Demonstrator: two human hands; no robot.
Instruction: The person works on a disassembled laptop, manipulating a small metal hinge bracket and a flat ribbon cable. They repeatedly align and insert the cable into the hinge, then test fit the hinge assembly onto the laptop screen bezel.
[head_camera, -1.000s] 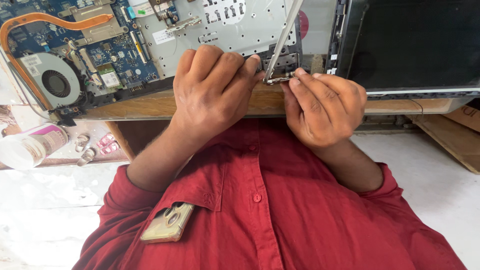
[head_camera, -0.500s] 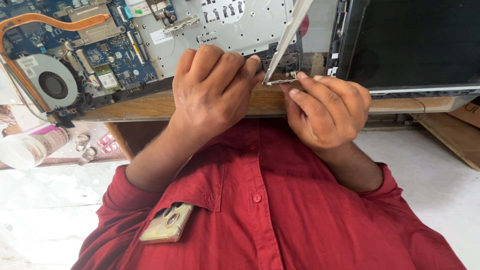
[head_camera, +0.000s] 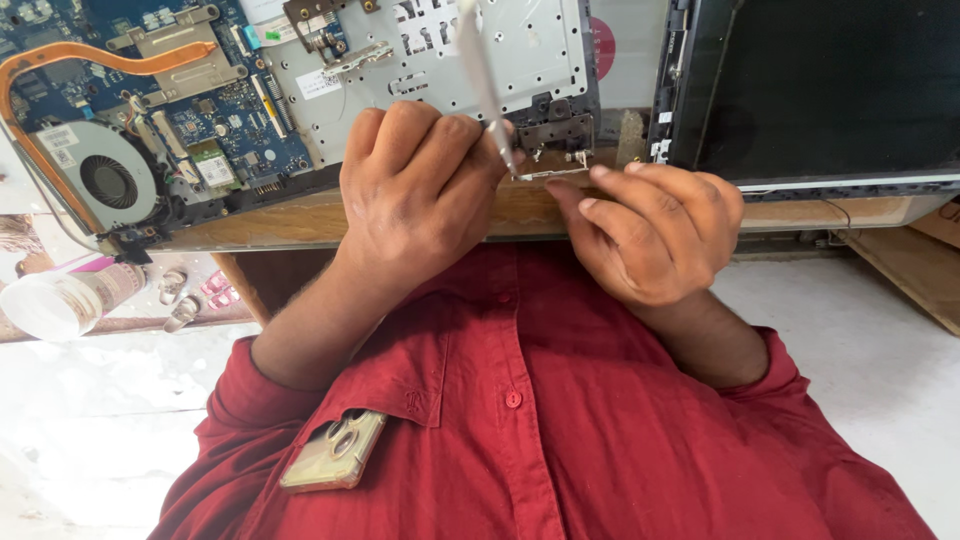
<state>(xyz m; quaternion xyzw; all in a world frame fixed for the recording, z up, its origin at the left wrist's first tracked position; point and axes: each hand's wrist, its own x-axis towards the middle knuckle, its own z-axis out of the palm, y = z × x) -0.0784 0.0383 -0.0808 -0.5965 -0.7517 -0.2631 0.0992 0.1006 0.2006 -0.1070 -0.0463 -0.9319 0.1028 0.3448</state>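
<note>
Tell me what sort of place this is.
Probably a small electronics repair bench: an opened laptop with a bare blue circuit board and round cooling fan lies on a wooden tabletop, and the left hand works a slim white tool.

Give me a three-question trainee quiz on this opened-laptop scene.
1. True or false: the left hand grips the slim silver metal tool.
2. Multiple choice: in the head view, the round black cooling fan of the opened laptop lies on which side? A) left B) right C) bottom centre
3. Short answer: what sits in the chest pocket of the red buttoned shirt?

Key: 1 true; 2 A; 3 a phone in a tan case.
</note>
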